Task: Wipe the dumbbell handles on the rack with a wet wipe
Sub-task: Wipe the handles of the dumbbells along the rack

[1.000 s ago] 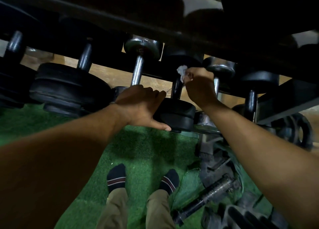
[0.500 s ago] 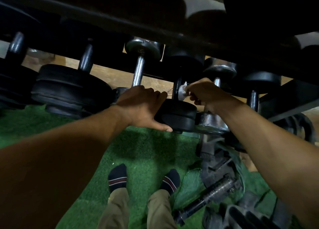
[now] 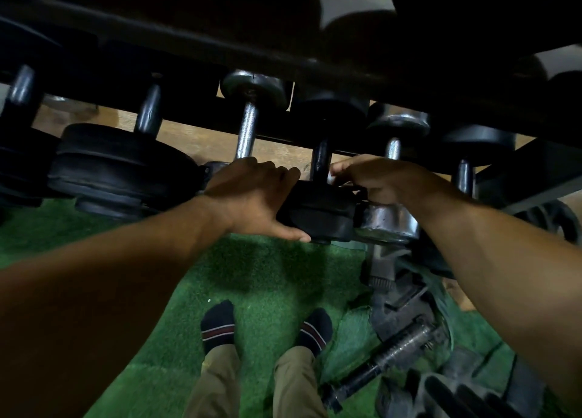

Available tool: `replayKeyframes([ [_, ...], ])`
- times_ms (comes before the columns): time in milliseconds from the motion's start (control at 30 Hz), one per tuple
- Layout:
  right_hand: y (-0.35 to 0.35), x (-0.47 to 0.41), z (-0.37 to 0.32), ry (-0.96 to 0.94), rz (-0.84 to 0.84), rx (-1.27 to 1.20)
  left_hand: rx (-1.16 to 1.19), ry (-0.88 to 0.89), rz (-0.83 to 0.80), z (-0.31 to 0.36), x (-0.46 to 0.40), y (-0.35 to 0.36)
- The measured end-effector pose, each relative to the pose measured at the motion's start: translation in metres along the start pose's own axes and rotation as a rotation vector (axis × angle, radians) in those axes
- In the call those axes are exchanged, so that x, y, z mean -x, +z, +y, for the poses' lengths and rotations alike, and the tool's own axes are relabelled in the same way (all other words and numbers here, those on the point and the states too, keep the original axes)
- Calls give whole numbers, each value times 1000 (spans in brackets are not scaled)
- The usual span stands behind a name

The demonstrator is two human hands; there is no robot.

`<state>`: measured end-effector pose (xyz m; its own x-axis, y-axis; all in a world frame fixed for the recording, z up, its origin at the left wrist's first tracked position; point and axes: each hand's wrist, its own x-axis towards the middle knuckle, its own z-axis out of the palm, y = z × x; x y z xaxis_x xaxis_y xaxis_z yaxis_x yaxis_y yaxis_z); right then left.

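A black dumbbell lies on the rack in the middle of the head view; its near head (image 3: 318, 213) faces me and its dark handle (image 3: 320, 157) runs away from me. My left hand (image 3: 252, 197) holds the near head from the left, thumb under it. My right hand (image 3: 378, 181) sits at the lower end of the handle and pinches a white wet wipe (image 3: 330, 178), of which only a small bit shows between the fingers.
More dumbbells line the rack: a chrome one (image 3: 248, 128) to the left, big black ones (image 3: 119, 172) further left, a chrome one (image 3: 390, 219) to the right. The upper rack rail (image 3: 283, 55) overhangs. Loose bars and plates (image 3: 403, 345) lie on green turf near my feet.
My right hand has slid with the wipe from the top of the handle down to its near end. My left hand has stayed on the dumbbell head.
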<state>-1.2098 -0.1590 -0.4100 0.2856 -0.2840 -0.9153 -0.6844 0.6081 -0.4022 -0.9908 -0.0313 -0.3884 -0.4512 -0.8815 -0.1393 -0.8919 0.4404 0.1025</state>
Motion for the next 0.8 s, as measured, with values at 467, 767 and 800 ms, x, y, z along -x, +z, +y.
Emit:
replayKeyframes([
  [467,22,-30,-12,-299,492,-474,-43,18,29,0,0,3],
  [767,32,8,-25,-759,805,927,-44,18,33,-1,1,0],
  [800,34,7,-32,-742,782,1026,-49,20,38,0,0,0],
])
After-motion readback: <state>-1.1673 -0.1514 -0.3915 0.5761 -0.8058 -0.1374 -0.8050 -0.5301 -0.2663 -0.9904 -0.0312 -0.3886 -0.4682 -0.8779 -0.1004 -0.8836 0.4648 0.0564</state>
